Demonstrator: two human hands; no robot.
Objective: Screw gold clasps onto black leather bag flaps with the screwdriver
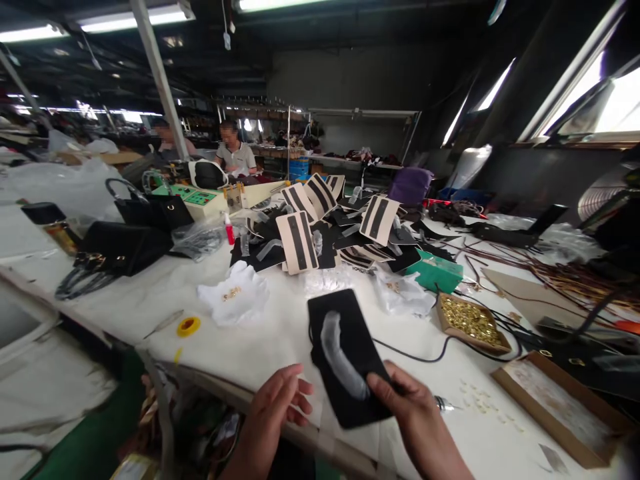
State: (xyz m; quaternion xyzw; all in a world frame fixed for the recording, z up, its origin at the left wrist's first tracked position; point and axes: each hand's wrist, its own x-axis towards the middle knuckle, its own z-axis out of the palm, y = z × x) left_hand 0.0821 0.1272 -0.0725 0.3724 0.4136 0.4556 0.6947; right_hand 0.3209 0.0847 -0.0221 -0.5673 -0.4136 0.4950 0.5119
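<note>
A black rectangular panel (360, 347) is gripped at its lower right by my right hand (407, 407), thumb on top. On the panel's face lies a curved, translucent strip (337, 357). My left hand (280, 407) is just left of the panel, apart from it, with its fingers spread and nothing in it. Right of my right hand, the metal tip of a tool (445, 404) shows; the rest of it is hidden. Small gold pieces (487, 400) are scattered on the white tabletop (225, 353).
Black and striped panels (299, 241) are heaped beyond my hands. At right are a box of gold fittings (470, 321), a cardboard tray (565, 407) and dark cables. Yellow tape (189, 326), white wrapping (235, 293) and black bags (123, 247) sit left. People are in the background.
</note>
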